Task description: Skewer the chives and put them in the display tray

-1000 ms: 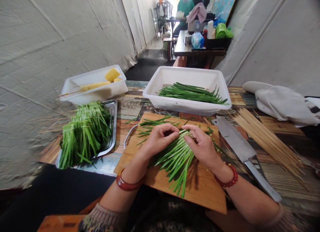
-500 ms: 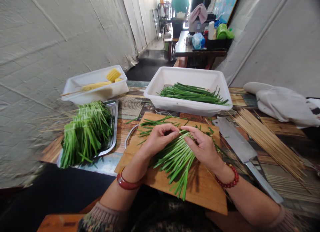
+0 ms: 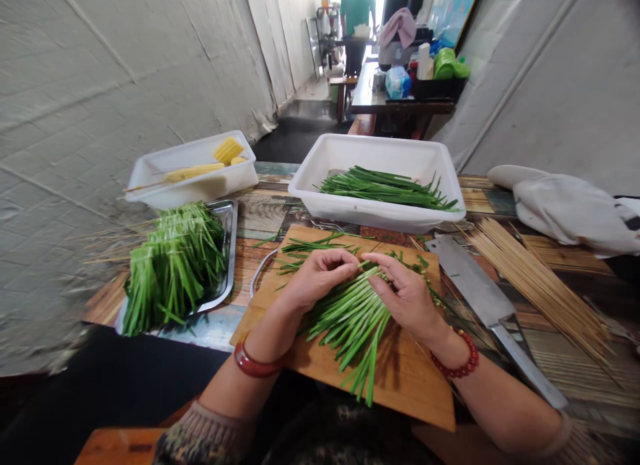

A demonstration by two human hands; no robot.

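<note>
A fan of garlic chives (image 3: 350, 318) lies over the wooden cutting board (image 3: 400, 385), pale stalk ends toward the far side and green leaves toward me. My left hand (image 3: 327, 275), with a red bangle on its wrist, pinches thumb and forefinger at a short stalk end on the left of the fan. Close by on the right, my right hand (image 3: 403, 291), wearing red beads, has its thumb and fingers closed around the stalk ends. Its fingertips nearly meet those of the left. A skewer inside the bunch cannot be made out.
Skewered chives (image 3: 175, 265) are heaped on a metal tray (image 3: 231, 251) at left. Behind stand a white tub (image 3: 375, 215) of loose chives and another tub (image 3: 200, 188) with yellow skewered food. A cleaver (image 3: 473, 281) and bamboo skewers (image 3: 540, 285) lie right. Far back stands a person (image 3: 357, 8).
Between my fingertips a green stalk end shows more plainly; my hands have barely moved. In the background, the person in green has shifted and shows more of the body.
</note>
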